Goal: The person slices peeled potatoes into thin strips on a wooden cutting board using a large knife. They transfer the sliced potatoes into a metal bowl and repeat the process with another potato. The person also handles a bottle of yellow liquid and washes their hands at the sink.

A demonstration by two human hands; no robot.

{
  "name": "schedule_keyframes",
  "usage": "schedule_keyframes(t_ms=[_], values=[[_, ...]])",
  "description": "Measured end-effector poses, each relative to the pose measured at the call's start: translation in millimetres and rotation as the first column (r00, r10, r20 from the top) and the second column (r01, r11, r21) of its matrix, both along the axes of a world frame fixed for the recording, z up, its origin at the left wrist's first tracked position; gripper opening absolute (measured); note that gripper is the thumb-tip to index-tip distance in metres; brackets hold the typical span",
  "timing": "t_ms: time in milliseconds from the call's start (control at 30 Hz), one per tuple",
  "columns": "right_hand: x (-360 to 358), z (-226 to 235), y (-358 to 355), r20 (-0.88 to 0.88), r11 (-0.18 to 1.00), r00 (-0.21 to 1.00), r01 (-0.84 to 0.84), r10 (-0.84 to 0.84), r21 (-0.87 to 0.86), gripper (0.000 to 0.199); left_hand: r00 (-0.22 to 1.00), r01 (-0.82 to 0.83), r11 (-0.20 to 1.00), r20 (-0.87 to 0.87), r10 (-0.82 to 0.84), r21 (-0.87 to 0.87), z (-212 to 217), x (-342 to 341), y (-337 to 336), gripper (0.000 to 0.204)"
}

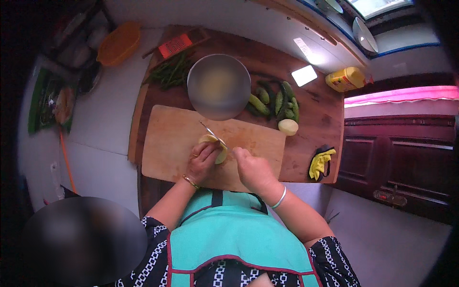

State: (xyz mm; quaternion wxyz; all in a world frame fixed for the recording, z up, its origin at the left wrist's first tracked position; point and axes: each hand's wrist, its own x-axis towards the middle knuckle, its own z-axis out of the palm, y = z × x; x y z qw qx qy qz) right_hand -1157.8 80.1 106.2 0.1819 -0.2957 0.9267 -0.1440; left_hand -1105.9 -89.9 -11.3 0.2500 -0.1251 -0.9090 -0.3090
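Note:
On the wooden cutting board [167,138], my left hand [202,162] holds down a pale yellow, peeled potato [221,156] with curled fingers. My right hand [256,171] is closed around the handle of a knife, and the handle is mostly hidden in the fist. The knife blade [209,129] reaches to the upper left, across the potato and close to my left fingertips. Just beyond the board stands a round metal bowl [220,114] with blurred yellowish contents. Another peeled potato [288,127] rests by the board's far right corner.
Green cucumbers [281,101] lie right of the bowl, long green beans [171,72] left of it. Behind the beans is an orange grater [175,46]. A yellow bottle [345,79] stands at the back right, and a yellow-and-black cloth [321,164] lies near the table's right edge.

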Motion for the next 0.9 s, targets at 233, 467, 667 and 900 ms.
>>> schedule_keyframes(t_ms=[233,467,667,900], values=[[-1,14,-2,0.085,0.993,0.996,-0.013,0.002,0.119,0.023,0.999,0.014,1.0,0.051,-0.013,-0.016,-8,2,-1,0.036],[-3,-52,2,-0.052,0.999,0.998,0.027,-0.029,-0.045,0.013,0.999,0.041,0.999,0.015,-0.041,-0.012,-10,-1,-1,0.037],[-1,1,-10,0.045,0.999,0.999,0.018,-0.021,0.046,0.02,0.999,0.015,1.0,0.033,-0.015,-0.004,-15,3,-3,0.037],[-4,-29,-7,0.06,0.998,0.997,0.051,-0.053,0.042,0.019,0.999,0.039,0.999,0.004,-0.039,0.009,-15,0,-1,0.037]])
